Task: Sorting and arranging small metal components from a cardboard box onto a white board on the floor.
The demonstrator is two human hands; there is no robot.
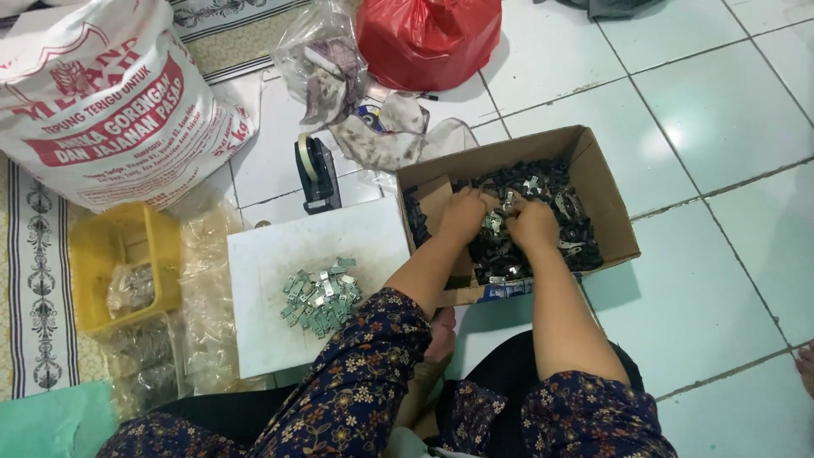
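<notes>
1. Your left hand is sunk into the open brown cardboard box, knuckles up, on top of the heap of small black and silver metal clips that fills it.
2. Your right hand sits just beside the left one in the same heap, the 2 hands almost touching.
3. The fingers of both hands curl down among the clips, and a few silver pieces show between them; you cannot tell whether either hand is actually clamped on a piece, because the fingertips are buried.
4. The box lies on the pale green tiled floor, directly in front of your knees, with its flaps standing open.
5. To the left of the box, touching its corner, is a flat white square board; on it lies a small loose pile of silver metal clips, well apart from your hands.
6. Behind the board stands a black tape dispenser.
7. Further left are a yellow plastic crate with clear plastic bags around it, and a large white woven sack with red print.
8. At the top sit a red plastic bag and a crumpled clear plastic bag.
9. Your sleeves are dark blue floral fabric.
</notes>
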